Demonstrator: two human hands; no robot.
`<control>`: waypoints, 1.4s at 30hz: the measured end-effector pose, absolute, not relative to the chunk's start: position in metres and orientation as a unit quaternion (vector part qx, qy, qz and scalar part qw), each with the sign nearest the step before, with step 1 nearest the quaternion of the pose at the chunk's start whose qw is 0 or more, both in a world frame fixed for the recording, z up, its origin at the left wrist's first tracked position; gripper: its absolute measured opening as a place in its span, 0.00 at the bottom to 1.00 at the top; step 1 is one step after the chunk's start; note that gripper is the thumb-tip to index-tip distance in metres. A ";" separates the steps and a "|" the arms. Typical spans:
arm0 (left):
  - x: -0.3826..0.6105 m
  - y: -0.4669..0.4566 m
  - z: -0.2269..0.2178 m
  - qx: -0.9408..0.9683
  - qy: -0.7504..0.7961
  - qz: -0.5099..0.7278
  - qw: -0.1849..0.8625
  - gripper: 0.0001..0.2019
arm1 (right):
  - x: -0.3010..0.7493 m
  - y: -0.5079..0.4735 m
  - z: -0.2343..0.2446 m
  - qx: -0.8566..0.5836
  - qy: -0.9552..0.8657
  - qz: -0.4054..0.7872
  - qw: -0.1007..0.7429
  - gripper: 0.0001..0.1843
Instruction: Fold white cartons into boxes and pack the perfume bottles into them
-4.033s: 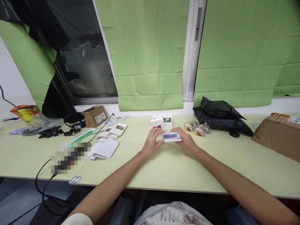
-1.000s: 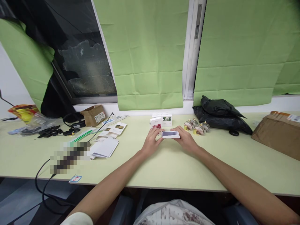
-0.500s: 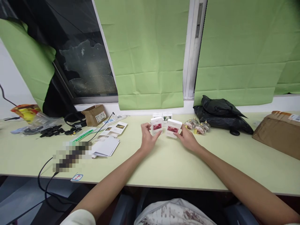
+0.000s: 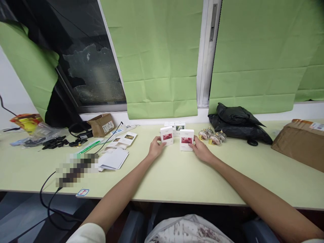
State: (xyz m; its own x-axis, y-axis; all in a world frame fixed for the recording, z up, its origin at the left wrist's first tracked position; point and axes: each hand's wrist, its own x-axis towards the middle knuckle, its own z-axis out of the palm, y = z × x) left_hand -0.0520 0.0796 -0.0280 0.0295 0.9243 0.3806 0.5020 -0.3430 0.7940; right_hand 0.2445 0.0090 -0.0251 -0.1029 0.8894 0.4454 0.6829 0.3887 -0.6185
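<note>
Two small white boxes with pink-red flower pictures stand side by side near the middle of the table, a narrow gap between them. My left hand point(image 4: 156, 147) is closed around the lower left side of the left box point(image 4: 167, 136). On the other side, my right hand point(image 4: 200, 148) grips the right edge of the right box point(image 4: 186, 139), thumb across its front. Behind them are more white boxes point(image 4: 180, 126), partly hidden, one with a white-flower picture. Several small glass bottles with gold-coloured tops point(image 4: 215, 137) lie to the right of my right hand.
Black plastic bags point(image 4: 235, 126) and a large brown parcel point(image 4: 301, 143) lie on the right. Folded white cartons point(image 4: 114, 159), an opened brown box point(image 4: 102, 125), black cables and plastic bags point(image 4: 42, 135) are on the left. The table's front edge point(image 4: 189, 202) runs below my forearms.
The two boxes have moved slightly apart, the left one shifting left. The right box has gone from tilted to upright. Both hands still hold them.
</note>
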 end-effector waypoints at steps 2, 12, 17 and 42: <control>-0.054 0.082 -0.029 0.674 0.524 0.467 0.229 0.16 | 0.245 0.009 -0.025 -0.535 -0.733 0.146 0.394 0.21; -0.040 0.057 -0.027 0.647 0.503 0.564 0.101 0.37 | 0.243 0.003 -0.022 -0.501 -0.749 0.181 0.394 0.14; -0.020 0.026 -0.024 0.797 0.386 0.441 0.145 0.26 | 0.240 -0.007 -0.017 -0.436 -0.793 0.166 0.392 0.17; -0.011 0.002 0.002 0.839 0.315 0.394 0.205 0.25 | 0.219 -0.023 -0.003 -0.391 -0.740 0.276 0.472 0.27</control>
